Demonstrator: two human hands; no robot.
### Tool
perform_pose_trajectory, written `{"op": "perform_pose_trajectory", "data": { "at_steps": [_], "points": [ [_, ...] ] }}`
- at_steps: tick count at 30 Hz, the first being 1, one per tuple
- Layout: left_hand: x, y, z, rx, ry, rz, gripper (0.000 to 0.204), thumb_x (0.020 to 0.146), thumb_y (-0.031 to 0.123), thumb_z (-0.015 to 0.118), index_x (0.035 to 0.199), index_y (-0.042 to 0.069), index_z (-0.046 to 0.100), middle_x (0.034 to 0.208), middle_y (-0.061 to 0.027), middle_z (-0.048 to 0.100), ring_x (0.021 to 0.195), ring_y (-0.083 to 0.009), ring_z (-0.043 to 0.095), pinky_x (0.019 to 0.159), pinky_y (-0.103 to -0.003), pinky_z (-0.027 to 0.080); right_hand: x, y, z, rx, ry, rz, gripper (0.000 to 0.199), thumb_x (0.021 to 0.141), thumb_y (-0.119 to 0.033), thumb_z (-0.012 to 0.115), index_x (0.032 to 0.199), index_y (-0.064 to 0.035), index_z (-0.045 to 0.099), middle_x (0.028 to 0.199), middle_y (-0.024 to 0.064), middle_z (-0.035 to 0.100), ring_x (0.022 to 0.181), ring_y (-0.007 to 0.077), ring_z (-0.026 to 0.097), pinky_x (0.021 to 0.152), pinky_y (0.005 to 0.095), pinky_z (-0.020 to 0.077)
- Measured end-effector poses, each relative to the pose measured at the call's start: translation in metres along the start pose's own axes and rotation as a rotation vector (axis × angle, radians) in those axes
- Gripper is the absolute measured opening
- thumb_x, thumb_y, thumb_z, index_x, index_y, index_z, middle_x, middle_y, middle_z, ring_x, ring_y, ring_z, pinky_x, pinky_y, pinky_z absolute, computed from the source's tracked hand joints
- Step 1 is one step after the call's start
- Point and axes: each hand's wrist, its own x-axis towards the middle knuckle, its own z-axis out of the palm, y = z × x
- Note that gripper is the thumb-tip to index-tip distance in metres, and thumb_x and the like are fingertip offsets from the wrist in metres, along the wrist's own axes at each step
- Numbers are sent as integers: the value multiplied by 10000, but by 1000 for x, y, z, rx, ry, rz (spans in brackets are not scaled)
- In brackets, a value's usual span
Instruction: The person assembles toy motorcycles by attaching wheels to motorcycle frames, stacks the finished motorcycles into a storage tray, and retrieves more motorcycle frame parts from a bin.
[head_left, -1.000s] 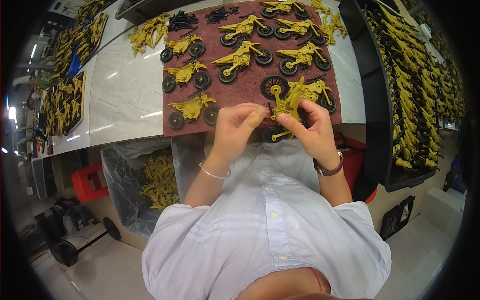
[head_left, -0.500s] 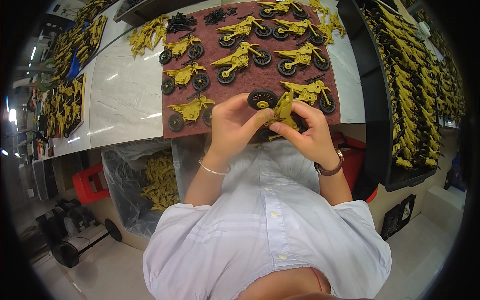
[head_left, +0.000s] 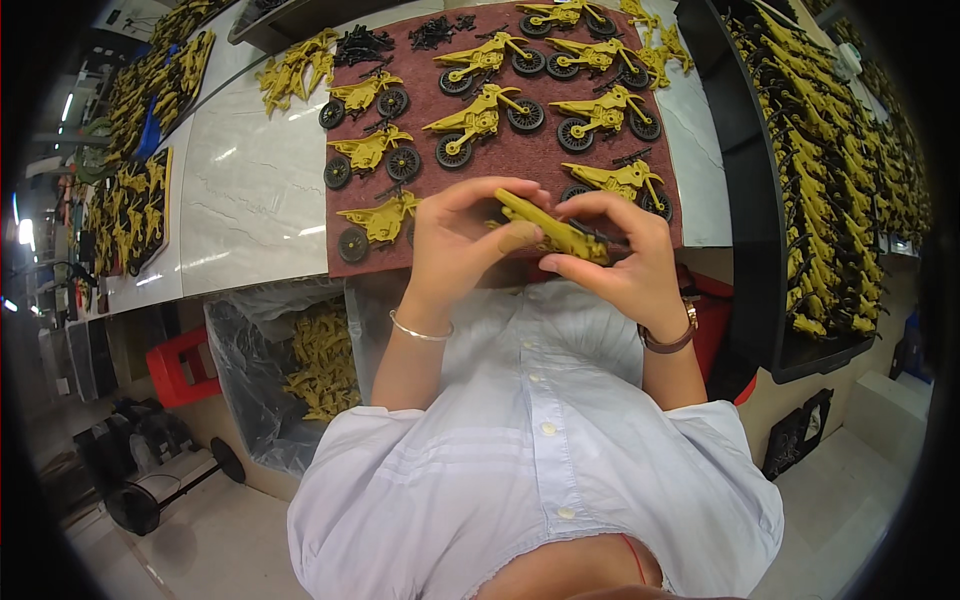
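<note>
Between my two hands, just over the mat's near edge, is a yellow toy motorbike [head_left: 550, 226], tilted and slightly blurred. My left hand [head_left: 465, 240] is closed on one end, thumb along its near side. My right hand [head_left: 622, 245] pinches the other end between thumb and fingers. The toy's wheels are mostly hidden by my hands. Beyond, several yellow toy motorbikes with black spoked wheels lie in rows on the dark red mat [head_left: 400, 105]; the nearest are a motorbike [head_left: 378, 220] left of my left hand and another motorbike [head_left: 618, 182] behind my right hand.
Loose yellow parts [head_left: 298, 72] and small black parts [head_left: 362, 45] lie at the mat's far side. A black crate [head_left: 765, 290] of yellow toys stands at right. Under the table edge sit a plastic-lined bin [head_left: 255, 370] with yellow pieces and a red stool [head_left: 185, 365].
The toy motorbike has been turned in my hands, from upright with a black wheel showing to a flatter slant. The wheel is now out of sight, and my hands have shifted slightly.
</note>
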Motion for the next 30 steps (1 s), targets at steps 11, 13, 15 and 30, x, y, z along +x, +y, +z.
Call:
{"op": "perform_pose_trajectory", "data": {
  "at_steps": [11, 13, 15, 30],
  "points": [
    [-2, -5, -5, -103, 137, -78, 386, 750, -66, 702, 1112, -47, 566, 1036, -138, 649, 978, -206, 633, 848, -311, 523, -4, 12, 3, 472, 209, 28, 351, 754, 51, 722, 1077, 54, 586, 1054, 90, 614, 961, 143, 597, 822, 268, 505],
    [-3, -2, -5, -4, 103, -66, 385, 745, -73, 700, 1108, -50, 574, 1027, -126, 652, 966, -183, 632, 839, -295, 521, -6, 18, -1, 458, 144, 12, 375, 753, 61, 716, 1100, 58, 576, 1060, 92, 607, 974, 146, 592, 826, 271, 509],
    [-5, 1, -3, 287, 8, -12, 337, 728, -71, 716, 1052, -57, 626, 977, -112, 660, 914, -148, 636, 786, -272, 533, -7, 19, -1, 444, 80, -2, 399, 752, 71, 711, 1124, 61, 565, 1067, 94, 601, 987, 149, 587, 831, 275, 514],
    [-9, -7, -2, 28, 22, 13, 316, 766, -121, 659, 1072, -96, 587, 1008, -155, 662, 897, -196, 659, 803, -315, 553, -9, 15, 9, 245, 236, -165, 518, 705, 38, 759, 1178, 14, 550, 1081, 71, 603, 988, 133, 594, 871, 262, 457]
  ]
}}
